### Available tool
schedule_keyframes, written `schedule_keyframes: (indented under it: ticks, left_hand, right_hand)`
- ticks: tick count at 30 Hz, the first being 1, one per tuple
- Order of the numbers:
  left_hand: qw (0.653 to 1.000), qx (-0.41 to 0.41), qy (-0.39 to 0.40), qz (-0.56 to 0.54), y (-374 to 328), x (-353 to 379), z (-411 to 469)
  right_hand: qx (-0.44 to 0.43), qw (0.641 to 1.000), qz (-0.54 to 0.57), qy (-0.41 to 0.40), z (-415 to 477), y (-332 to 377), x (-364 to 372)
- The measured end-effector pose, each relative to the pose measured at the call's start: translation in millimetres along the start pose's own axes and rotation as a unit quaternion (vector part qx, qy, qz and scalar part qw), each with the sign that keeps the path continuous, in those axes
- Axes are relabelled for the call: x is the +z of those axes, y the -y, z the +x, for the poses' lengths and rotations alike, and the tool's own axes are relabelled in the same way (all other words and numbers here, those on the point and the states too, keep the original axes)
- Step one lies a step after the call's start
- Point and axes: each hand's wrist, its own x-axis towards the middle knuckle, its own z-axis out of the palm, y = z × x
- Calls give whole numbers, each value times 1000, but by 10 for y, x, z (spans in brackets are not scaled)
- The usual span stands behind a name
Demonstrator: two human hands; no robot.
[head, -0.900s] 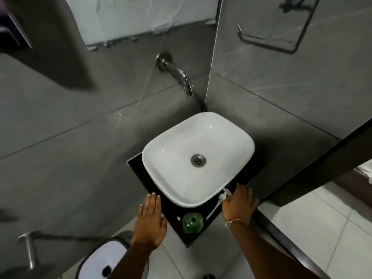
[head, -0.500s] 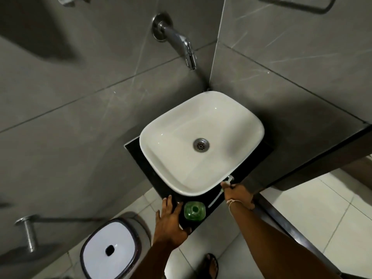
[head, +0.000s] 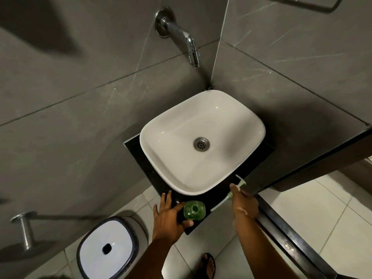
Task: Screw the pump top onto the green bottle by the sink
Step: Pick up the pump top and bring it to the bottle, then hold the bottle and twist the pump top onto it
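Observation:
A small green bottle (head: 194, 210) with an open neck stands on the black counter (head: 219, 197) at the front corner, just below the white sink (head: 201, 139). My left hand (head: 169, 217) wraps around the bottle's left side, thumb at its front. My right hand (head: 242, 201) grips the white pump top (head: 240, 183), which sits off the bottle, to its right. The pump's pale dip tube (head: 221, 203) slants down-left toward the bottle but stays apart from the neck.
A chrome tap (head: 185, 40) juts from the grey tiled wall above the sink. A white-lidded bin (head: 106, 246) stands on the floor at the lower left. A dark ledge (head: 285, 232) runs along the right. My sandalled foot (head: 208, 265) shows below.
My left hand has moved in from beside the counter and closed around the green bottle. My right hand has taken the pump top and lifted it slightly.

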Motion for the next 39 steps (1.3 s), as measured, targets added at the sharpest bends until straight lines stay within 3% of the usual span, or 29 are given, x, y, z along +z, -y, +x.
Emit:
schedule_keyframes:
  ticks: [4, 8, 17, 21, 30, 39]
  left_hand:
    - [1000, 11, -4, 18, 16, 22, 25]
    - [999, 12, -6, 37, 52, 30, 10]
    - [999, 10, -8, 40, 67, 55, 8]
    - [999, 8, -5, 43, 70, 61, 7]
    - [998, 12, -13, 60, 83, 85, 1]
    - [997, 17, -28, 71, 99, 114, -19]
  right_hand:
    - [-155, 983, 102, 11, -683, 35, -242]
    - [-257, 962, 93, 11, -1025, 92, -229]
    - [-365, 925, 96, 45, -921, -178, 118]
    - [-412, 908, 40, 61, -855, -430, 169]
    - [-420, 900, -103, 59, -730, -736, 297]
    - [-388, 907, -151, 58, -776, -630, 330]
